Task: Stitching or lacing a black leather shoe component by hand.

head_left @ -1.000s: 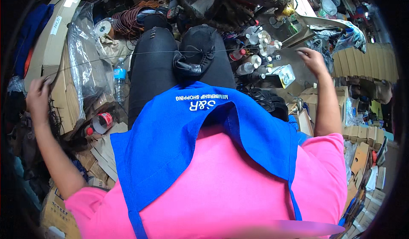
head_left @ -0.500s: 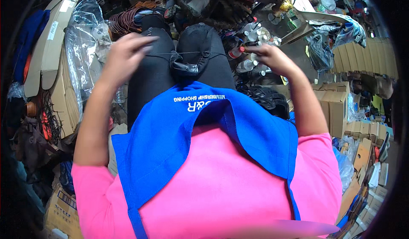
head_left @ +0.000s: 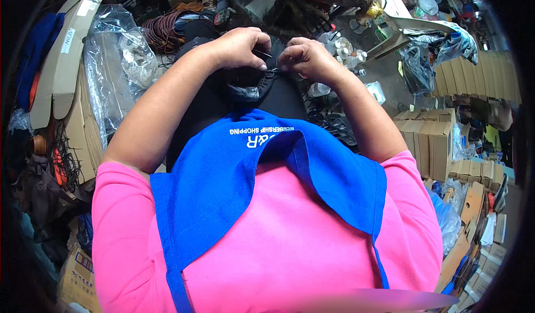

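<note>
A black leather shoe (head_left: pixel 243 93) is between my dark-trousered thighs, its stitched edge running up the right side. My left hand (head_left: pixel 241 47) is above the shoe, fingers curled round and thumb pointing down. Between that thumb and the fingers shows a thin dark thread (head_left: pixel 262 53). Just right of it, my right hand (head_left: pixel 305 58) is closed in a pinch at the shoe's upper right edge. The thread's end in the right fingers is mostly hidden. A blue apron (head_left: pixel 217 162) covers my lap up to the shoe.
Several plastic bottles (head_left: pixel 341 46) stand beyond my right hand. Clear plastic sheeting (head_left: pixel 108 68) and long cardboard pieces (head_left: pixel 66 62) lean at the left. A coil of brown cord (head_left: pixel 161 30) lies past my left forearm. Cardboard boxes (head_left: pixel 423 146) are stacked at the right.
My hands were wide apart with the thread stretched across the shoe. They have come inward and close together over its upper right edge.
</note>
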The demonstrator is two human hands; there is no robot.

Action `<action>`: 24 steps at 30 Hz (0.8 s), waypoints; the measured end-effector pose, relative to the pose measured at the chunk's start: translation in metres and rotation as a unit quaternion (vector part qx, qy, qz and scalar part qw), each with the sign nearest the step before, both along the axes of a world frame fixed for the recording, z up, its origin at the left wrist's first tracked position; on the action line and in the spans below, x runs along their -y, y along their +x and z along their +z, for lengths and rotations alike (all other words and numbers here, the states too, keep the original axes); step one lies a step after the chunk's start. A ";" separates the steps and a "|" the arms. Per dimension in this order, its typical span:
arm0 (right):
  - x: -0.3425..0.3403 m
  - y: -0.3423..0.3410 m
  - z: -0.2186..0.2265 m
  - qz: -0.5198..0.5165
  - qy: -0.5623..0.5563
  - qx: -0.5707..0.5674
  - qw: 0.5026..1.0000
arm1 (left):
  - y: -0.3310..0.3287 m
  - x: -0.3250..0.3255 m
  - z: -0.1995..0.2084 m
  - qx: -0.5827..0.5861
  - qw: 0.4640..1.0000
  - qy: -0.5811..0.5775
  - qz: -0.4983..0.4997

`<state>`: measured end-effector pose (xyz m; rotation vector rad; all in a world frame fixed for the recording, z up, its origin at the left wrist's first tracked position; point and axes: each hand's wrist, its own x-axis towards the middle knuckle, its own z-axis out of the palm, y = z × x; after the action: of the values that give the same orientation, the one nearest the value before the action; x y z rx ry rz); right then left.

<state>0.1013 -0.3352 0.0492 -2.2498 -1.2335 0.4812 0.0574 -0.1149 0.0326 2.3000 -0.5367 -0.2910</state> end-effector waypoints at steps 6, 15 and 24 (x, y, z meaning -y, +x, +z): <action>0.005 -0.023 -0.023 -0.084 0.096 -0.109 0.986 | 0.003 -0.006 -0.004 -0.132 0.989 -0.065 -0.034; 0.006 -0.047 -0.021 -0.097 0.117 0.034 0.988 | 0.002 -0.013 -0.008 -0.234 0.965 -0.069 -0.093; -0.006 -0.052 0.004 -0.033 0.007 0.139 0.990 | 0.000 -0.012 -0.008 -0.276 0.952 -0.073 -0.108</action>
<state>0.0495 -0.3287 0.0533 -2.3969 -1.2831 0.1359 0.0574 -0.1030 0.0249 1.9000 -0.4956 -0.9356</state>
